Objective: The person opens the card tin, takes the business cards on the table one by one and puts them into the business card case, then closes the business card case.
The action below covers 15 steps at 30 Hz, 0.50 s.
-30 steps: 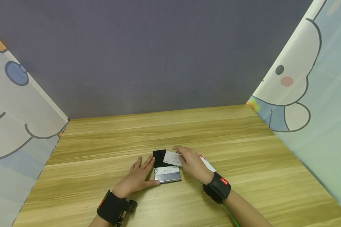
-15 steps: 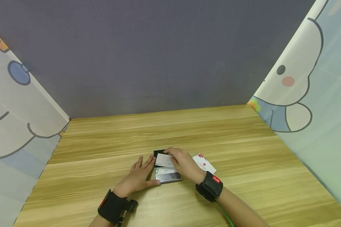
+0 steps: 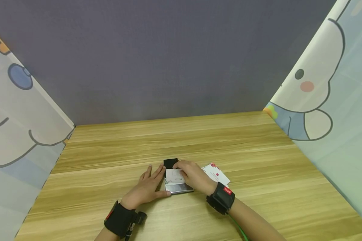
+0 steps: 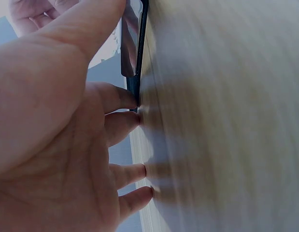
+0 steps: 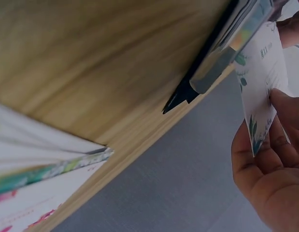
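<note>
A card case with a shiny metal front (image 3: 179,188) and a black flap (image 3: 170,163) lies on the table. My left hand (image 3: 145,190) rests beside it, fingers spread; thumb and fingertips touch its left side. In the left wrist view, the fingertips (image 4: 121,126) meet the table along the case's dark edge. Between the thumb and fingers of my right hand (image 3: 194,174) is a white business card (image 5: 260,72) with green leaf print. That card sits over the case, its near edge at the metal front. Whether its edge is inside cannot be told.
To the right of the case lie several loose business cards (image 3: 216,174) with red flower print, partly behind the right wrist. The wooden table (image 3: 123,144) ends at a dark grey panel (image 3: 169,67) behind. Printed cartoon sheets (image 3: 307,83) flank both sides.
My right hand has carried the card left, then toward me onto the metal front of the case. More of the loose cards shows now. My left hand has stayed in place.
</note>
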Each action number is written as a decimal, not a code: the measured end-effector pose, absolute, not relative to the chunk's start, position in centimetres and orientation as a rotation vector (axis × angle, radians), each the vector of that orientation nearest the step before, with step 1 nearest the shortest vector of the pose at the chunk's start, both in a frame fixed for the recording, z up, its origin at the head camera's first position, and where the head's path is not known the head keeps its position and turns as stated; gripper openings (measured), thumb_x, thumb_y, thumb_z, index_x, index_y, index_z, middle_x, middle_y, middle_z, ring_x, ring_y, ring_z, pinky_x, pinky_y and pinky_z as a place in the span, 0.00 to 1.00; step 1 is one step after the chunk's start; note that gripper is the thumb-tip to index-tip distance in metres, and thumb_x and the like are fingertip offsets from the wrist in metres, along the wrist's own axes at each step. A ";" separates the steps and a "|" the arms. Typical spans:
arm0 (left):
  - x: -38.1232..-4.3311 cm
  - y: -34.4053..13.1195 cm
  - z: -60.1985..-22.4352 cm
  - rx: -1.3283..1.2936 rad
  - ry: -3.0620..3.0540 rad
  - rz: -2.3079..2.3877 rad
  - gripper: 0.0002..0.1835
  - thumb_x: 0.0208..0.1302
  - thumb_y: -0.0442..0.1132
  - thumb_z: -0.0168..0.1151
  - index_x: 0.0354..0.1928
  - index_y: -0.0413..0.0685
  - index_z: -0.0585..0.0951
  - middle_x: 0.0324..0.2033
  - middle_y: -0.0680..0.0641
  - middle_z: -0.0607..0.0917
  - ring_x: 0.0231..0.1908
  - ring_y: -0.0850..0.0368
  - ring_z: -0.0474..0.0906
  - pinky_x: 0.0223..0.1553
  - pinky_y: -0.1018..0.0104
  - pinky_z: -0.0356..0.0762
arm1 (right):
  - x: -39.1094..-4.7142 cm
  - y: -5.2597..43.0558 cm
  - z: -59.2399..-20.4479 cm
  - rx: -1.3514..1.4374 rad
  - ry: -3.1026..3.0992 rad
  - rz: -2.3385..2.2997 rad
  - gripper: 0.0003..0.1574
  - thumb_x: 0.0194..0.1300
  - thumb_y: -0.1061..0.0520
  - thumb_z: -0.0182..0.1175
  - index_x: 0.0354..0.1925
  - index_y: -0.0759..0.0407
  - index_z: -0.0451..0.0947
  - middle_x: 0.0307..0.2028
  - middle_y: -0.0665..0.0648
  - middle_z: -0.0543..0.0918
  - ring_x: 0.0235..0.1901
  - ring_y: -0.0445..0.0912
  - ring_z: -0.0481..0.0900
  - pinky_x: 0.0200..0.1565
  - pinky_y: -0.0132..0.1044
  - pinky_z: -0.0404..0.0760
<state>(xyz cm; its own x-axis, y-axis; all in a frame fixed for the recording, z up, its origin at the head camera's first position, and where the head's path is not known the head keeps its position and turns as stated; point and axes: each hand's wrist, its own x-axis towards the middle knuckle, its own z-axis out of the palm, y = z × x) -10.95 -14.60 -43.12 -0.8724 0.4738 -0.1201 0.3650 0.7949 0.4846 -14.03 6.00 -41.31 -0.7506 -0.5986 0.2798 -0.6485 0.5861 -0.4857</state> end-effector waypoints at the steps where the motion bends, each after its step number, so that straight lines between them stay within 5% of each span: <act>1: -10.9 -14.6 -43.1 0.653 2.749 0.671 0.49 0.53 0.63 0.57 0.69 0.42 0.53 0.70 0.41 0.52 0.66 0.30 0.36 0.61 0.31 0.47 | -14.0 6.0 -41.4 1.077 -2.720 0.881 0.15 0.58 0.72 0.52 0.41 0.59 0.77 0.39 0.55 0.83 0.39 0.42 0.78 0.39 0.39 0.82; 15: -10.9 -14.6 -43.0 0.652 2.746 0.649 0.49 0.53 0.63 0.56 0.69 0.41 0.52 0.71 0.41 0.50 0.66 0.30 0.36 0.61 0.31 0.47 | -13.9 6.2 -41.8 1.094 -2.781 0.701 0.18 0.57 0.70 0.56 0.46 0.58 0.77 0.35 0.53 0.74 0.30 0.41 0.71 0.33 0.35 0.78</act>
<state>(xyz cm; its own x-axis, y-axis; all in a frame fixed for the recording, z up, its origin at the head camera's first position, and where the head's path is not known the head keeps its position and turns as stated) -10.95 -14.62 -42.95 -0.8701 0.4751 -0.1312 0.3661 0.8011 0.4734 -13.85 6.17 -41.81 -0.7437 -0.6284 0.2282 -0.6614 0.6419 -0.3878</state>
